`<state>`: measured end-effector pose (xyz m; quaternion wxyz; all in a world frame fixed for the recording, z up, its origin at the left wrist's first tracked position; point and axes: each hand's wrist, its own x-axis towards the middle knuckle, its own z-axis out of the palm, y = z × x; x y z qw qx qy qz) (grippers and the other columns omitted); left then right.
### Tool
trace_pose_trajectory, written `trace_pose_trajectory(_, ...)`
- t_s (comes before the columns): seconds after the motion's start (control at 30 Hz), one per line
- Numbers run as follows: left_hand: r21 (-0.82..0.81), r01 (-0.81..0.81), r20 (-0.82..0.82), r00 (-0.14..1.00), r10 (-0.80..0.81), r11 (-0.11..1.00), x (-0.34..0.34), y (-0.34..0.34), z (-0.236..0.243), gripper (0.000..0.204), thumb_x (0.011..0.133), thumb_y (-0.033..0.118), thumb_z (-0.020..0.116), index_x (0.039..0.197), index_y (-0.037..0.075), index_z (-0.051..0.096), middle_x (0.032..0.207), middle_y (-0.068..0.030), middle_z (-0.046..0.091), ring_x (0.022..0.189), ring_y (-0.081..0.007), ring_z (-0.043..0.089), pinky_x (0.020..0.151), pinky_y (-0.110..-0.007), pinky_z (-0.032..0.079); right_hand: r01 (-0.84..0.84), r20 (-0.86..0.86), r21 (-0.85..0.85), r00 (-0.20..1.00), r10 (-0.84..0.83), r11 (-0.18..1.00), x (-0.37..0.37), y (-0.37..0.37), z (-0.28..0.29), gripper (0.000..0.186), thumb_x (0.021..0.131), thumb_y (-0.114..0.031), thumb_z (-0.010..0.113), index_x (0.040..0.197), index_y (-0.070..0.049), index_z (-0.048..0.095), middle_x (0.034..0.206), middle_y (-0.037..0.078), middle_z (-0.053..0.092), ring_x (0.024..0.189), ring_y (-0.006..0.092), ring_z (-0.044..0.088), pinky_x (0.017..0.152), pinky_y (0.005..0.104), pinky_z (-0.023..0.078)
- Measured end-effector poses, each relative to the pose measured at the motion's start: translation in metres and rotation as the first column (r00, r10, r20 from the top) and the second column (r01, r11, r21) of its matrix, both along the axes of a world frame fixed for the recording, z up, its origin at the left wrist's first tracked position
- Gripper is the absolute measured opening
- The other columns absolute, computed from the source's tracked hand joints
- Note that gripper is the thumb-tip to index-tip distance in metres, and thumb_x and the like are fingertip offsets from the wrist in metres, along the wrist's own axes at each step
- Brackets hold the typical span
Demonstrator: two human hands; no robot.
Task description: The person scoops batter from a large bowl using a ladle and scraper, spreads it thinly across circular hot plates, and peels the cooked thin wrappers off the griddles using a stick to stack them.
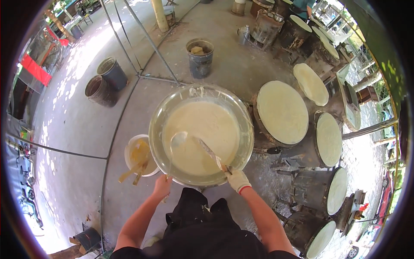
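Note:
A wide metal basin (154, 149) of pale batter (202, 118) stands right in front of me. My bare left hand (162, 187) is closed round the thin handle of a ladle (178, 138), whose bowl lies over the batter at the basin's left side. On my right hand (238, 181) is a white glove with a red cuff. It grips a batter-smeared wooden stick (210, 153) that slants over the basin's near right rim; whether its far end dips into the batter I cannot tell. Against the basin's left side is a white bucket (129, 153) holding yellowish liquid and wooden-handled tools (137, 169).
Several drum stoves curve along my right, topped by pale round sheets (283, 112). One oval sheet (311, 84) lies beyond. A dark bucket (200, 58) stands past the basin; two more buckets (101, 91) are left. Metal poles (56, 148) cross the left floor.

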<state>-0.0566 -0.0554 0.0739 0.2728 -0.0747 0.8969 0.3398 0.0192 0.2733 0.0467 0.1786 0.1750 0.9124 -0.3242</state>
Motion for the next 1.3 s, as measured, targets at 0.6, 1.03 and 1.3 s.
trace_pose_trajectory(0.6, 0.256, -0.911, 0.949, 0.172, -0.266, 0.324, -0.028, 0.053, -0.1, 0.028, 0.095, 0.021, 0.049, 0.068, 0.012, 0.043, 0.055, 0.0039, 0.038, 0.038, -0.0061, 0.035, 0.034, -0.023, 0.029, 0.742, 0.704, -0.614, 0.669, -0.24, 0.268, -0.007, -0.044, -0.045, 0.028, 0.096, -0.031, 0.05, 0.114, -0.011, 0.059, 0.065, 0.001, 0.052, 0.041, 0.0071, 0.036, 0.037, 0.0221, 0.027)
trace_pose_trajectory(1.03, 0.913, -0.099, 0.273, 0.87, -0.41, 0.397, -0.084, 0.1, 0.181, 0.025, 0.1, 0.019, 0.044, 0.075, 0.012, 0.041, 0.052, 0.0048, 0.031, 0.037, -0.0047, 0.029, 0.033, -0.022, 0.023, 0.076, 0.033, -0.995, 0.861, -0.507, 0.064, -0.033, -0.005, 0.176, 0.031, 0.097, -0.024, 0.047, 0.124, -0.009, 0.048, 0.057, 0.005, 0.047, 0.039, 0.0103, 0.037, 0.034, 0.0236, 0.026)
trace_pose_trajectory(1.3, 0.816, -0.01, 0.309, 0.853, -0.422, 0.577, -0.054, 0.111, 0.192, 0.021, 0.098, 0.02, 0.048, 0.08, 0.012, 0.041, 0.054, 0.0041, 0.033, 0.039, -0.0055, 0.033, 0.035, -0.022, 0.027, 0.323, 0.17, -0.944, 0.64, -0.749, 0.062, 0.045, -0.011, 0.183, 0.036, 0.095, -0.02, 0.05, 0.127, -0.004, 0.05, 0.064, 0.003, 0.054, 0.041, 0.0085, 0.042, 0.035, 0.0225, 0.03)
